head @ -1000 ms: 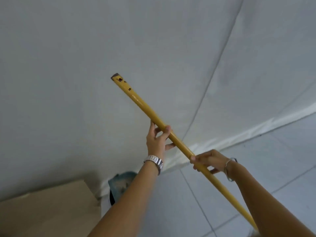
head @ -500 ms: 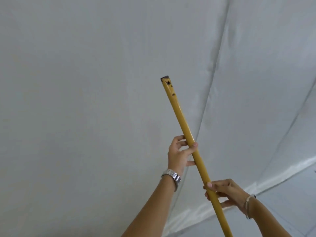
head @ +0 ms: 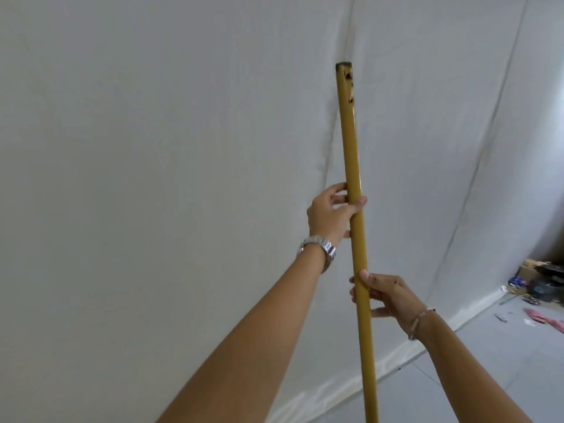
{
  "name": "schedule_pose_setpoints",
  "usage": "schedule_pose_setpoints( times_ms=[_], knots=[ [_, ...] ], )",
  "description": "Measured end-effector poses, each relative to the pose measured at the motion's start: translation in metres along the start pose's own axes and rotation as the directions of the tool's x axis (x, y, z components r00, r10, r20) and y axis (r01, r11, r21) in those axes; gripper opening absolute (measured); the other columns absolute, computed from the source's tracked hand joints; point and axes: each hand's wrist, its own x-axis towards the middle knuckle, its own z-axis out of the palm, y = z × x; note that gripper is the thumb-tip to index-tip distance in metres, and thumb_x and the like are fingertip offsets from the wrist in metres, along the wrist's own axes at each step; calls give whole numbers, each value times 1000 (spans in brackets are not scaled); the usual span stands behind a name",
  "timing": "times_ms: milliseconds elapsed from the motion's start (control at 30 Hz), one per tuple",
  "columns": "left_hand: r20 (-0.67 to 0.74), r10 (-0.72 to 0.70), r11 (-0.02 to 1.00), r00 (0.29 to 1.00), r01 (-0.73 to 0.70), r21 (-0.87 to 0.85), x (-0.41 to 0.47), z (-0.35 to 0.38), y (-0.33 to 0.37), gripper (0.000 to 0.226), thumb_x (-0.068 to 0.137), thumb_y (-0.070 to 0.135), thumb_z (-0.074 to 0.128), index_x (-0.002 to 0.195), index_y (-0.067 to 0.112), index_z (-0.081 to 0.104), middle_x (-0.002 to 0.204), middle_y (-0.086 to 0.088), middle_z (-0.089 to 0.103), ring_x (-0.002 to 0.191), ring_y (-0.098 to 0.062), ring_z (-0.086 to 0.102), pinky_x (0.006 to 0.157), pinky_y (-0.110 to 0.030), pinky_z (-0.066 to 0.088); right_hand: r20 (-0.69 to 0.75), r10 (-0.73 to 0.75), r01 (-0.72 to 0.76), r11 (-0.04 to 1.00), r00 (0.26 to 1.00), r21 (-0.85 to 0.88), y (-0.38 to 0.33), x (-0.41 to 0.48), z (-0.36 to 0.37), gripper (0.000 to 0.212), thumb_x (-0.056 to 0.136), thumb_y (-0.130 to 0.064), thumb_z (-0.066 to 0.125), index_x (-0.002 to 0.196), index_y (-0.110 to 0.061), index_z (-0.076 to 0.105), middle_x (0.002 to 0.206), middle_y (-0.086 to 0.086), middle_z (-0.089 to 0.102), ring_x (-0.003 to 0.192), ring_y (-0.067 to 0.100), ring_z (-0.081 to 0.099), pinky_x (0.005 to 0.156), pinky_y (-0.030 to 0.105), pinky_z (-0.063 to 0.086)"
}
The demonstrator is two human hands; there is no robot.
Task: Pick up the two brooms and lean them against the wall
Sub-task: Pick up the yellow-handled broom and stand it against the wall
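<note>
Here the yellow broom handle (head: 355,209) stood almost upright in front of the white fabric-covered wall (head: 152,148), its dark, chipped top end up high and its lower length running out of the bottom of the view, so the broom head could not be seen. The left hand (head: 328,213) gripped the handle about midway up the visible part, its fingers (head: 337,189) curled around the far side and the thumb pressed across the near side. A silver watch (head: 319,248) sat on that wrist. The right hand (head: 387,296) held the handle lower down, well below the left, with the thumb laid along the front and the other fingers wrapped behind the pole; a thin bracelet (head: 419,320) circled that wrist. Both forearms reached up from the bottom of the frame. Whether the top of the handle touched the wall could not be told. A seam in the fabric ran down just behind the handle. At the far right, clutter (head: 537,285) lay on the grey floor (head: 503,361) near the foot of the wall, well apart from the broom.
</note>
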Motion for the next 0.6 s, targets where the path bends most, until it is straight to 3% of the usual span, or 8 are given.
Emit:
schedule_pose_setpoints(
  times_ms=[133, 267, 400, 600],
  knots=[
    [-11, 106, 993, 994, -105, 48, 1, 8, 50, 45, 75, 20, 74, 117, 18, 61, 94, -1, 68, 81, -17, 65, 63, -44, 60, -26, -105, 106, 993, 994, 52, -43, -13, 10, 42, 73, -49, 60, 94, -15, 72, 87, 5, 73, 81, 15, 69, 69, 35, 55],
    [-45, 210, 972, 977, -203, 119, -1, -6, 100, 42, 75, 24, 73, 115, 20, 62, 83, 3, 66, 72, -15, 62, 63, -43, 60, -40, -186, 190, 975, 982, 118, -88, -20, 38, 34, 84, -41, 59, 95, -12, 71, 86, 6, 72, 81, 17, 68, 77, 39, 55],
    [-87, 301, 942, 950, -282, 181, -6, -40, 145, 40, 74, 25, 73, 112, 21, 64, 82, 1, 69, 70, -16, 64, 62, -44, 60, -19, -271, 270, 946, 962, 177, -125, -21, 79, 32, 82, -43, 62, 88, -14, 72, 80, 3, 73, 75, 15, 70, 70, 35, 58],
    [-128, 389, 894, 913, -339, 294, -18, -120, 191, 38, 78, 24, 70, 115, 21, 63, 84, -1, 69, 76, -18, 67, 64, -38, 59, 64, -353, 324, 905, 933, 276, -166, -16, 168, 36, 79, -43, 66, 93, -10, 72, 85, 6, 73, 78, 19, 70, 66, 34, 57]
  ],
)
